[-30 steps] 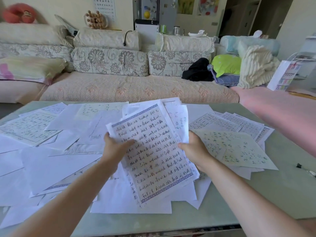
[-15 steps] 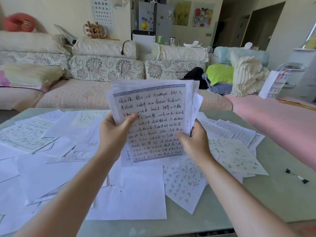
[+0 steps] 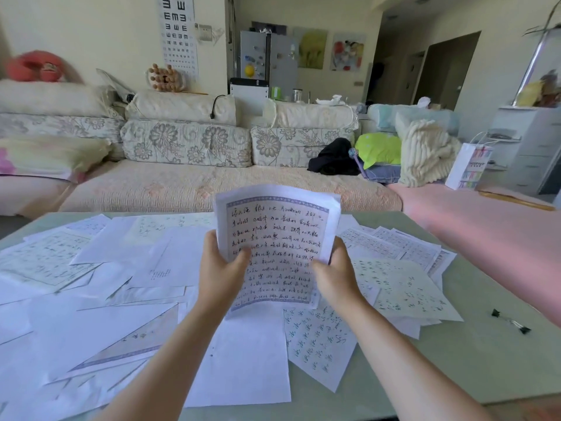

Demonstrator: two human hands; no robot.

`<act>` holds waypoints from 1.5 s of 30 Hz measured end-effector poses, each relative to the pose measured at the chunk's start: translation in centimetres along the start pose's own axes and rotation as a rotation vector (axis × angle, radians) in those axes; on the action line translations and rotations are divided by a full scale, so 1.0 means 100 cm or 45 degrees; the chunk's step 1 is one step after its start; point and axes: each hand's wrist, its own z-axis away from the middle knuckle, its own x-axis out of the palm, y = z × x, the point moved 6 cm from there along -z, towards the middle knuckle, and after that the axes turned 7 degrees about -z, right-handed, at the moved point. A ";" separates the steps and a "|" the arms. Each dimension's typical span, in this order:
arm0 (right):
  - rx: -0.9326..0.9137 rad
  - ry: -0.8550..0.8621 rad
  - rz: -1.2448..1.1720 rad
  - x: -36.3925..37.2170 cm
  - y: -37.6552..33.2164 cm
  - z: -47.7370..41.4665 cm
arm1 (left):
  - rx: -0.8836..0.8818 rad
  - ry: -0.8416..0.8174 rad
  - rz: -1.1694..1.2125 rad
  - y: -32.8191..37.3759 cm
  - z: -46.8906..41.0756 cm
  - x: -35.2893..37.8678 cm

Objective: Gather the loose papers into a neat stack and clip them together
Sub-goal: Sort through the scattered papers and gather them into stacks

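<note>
My left hand, right hand clamp held sheaf at side edges, thumbs on front; sheaf upright above table centre. I judge it light, thin, floppy, with sheets prone to slide; best grip is both long edges, low. Loose papers lie flat, overlapping, left to right. Binder clips: small, black, near right on smooth pale-green top.

Rows of E's on eye chart
</note>
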 end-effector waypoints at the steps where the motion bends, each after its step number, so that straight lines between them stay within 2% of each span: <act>1: -0.031 0.037 -0.014 -0.001 -0.002 -0.001 | 0.002 0.036 -0.006 0.000 -0.002 0.000; 6: -0.020 0.012 -0.020 0.001 0.002 -0.002 | -0.016 0.066 -0.075 -0.001 -0.008 0.012; 10: 0.058 0.063 0.050 -0.016 0.008 -0.018 | -0.098 -0.109 -0.211 -0.001 -0.016 0.029; 13: 0.359 -0.130 0.314 -0.025 0.044 -0.021 | -0.300 -0.402 -0.450 -0.024 -0.014 0.048; 16: 0.501 -0.392 0.456 -0.018 0.073 -0.006 | -0.383 -0.535 -0.826 -0.056 -0.012 0.051; 18: 0.475 -0.485 0.496 -0.009 0.078 0.000 | -0.336 -0.555 -1.119 -0.069 -0.016 0.045; 21: 0.420 -0.543 0.562 0.002 0.083 0.004 | -0.346 -0.501 -1.308 -0.082 -0.019 0.037; 24: 0.355 -0.582 0.820 0.007 0.086 0.008 | -0.349 -0.514 -1.566 -0.096 -0.013 0.036; 26: 0.292 -0.552 0.973 0.002 0.081 0.005 | -0.251 -0.502 -1.697 -0.099 -0.012 0.042; 30: 0.225 -0.388 1.062 -0.031 0.068 -0.020 | 0.112 -0.410 -1.501 -0.078 -0.015 0.070; 33: 0.257 -0.264 1.109 -0.073 0.073 -0.045 | 0.295 -0.480 -1.290 -0.062 -0.009 0.108; 37: 0.391 -0.199 1.239 -0.117 0.099 -0.063 | 0.464 -0.720 -1.236 -0.055 0.002 0.172; 40: 0.502 -0.245 1.293 -0.124 0.116 -0.066 | 0.562 -0.942 -1.240 -0.051 0.003 0.217; 43: 0.510 -0.271 1.290 -0.125 0.124 -0.072 | 0.509 -1.206 -1.357 -0.067 0.006 0.251; 45: 0.525 -0.291 1.258 -0.127 0.127 -0.074 | 0.448 -1.275 -1.394 -0.081 0.008 0.262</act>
